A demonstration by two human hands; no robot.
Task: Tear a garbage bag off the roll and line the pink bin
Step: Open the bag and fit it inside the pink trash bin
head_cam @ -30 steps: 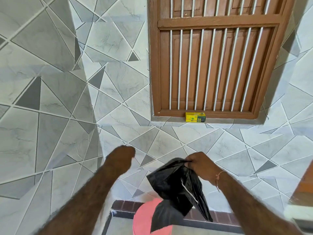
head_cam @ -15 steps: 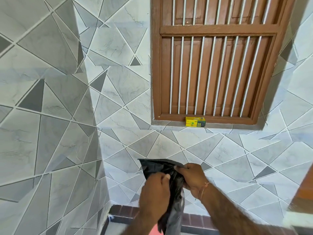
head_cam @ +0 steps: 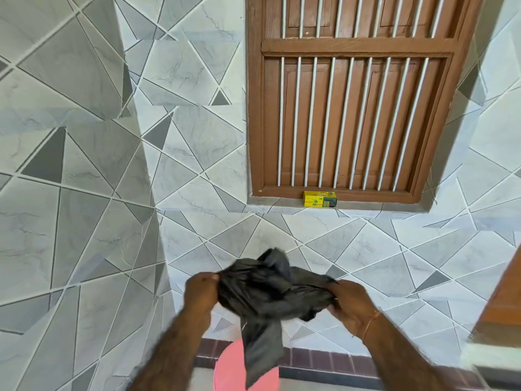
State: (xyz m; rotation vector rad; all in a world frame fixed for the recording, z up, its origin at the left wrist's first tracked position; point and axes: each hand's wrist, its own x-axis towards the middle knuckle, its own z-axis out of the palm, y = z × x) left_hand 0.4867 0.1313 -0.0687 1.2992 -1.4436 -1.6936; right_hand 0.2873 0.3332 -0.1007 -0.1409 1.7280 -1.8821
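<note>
Black garbage bag (head_cam: 270, 289), crumpled and partly spread, stretches between the two hands, and its loose tail hangs down from between them over the rim of the pink bin (head_cam: 228, 371) on the floor below. Left hand (head_cam: 200, 292) has its fingers (head_cam: 210, 277) clamped on the bag's left edge, and right hand (head_cam: 352, 301) has its fingers clamped on the right edge. Well above the fingers, a small yellow box (head_cam: 320, 198) rests on the sill of the brown barred window (head_cam: 355, 108).

A crumpled black plastic garbage bag (head_cam: 270, 289) is hanging, its tail dangling over the round pink plastic bin (head_cam: 228, 371) below.
</note>
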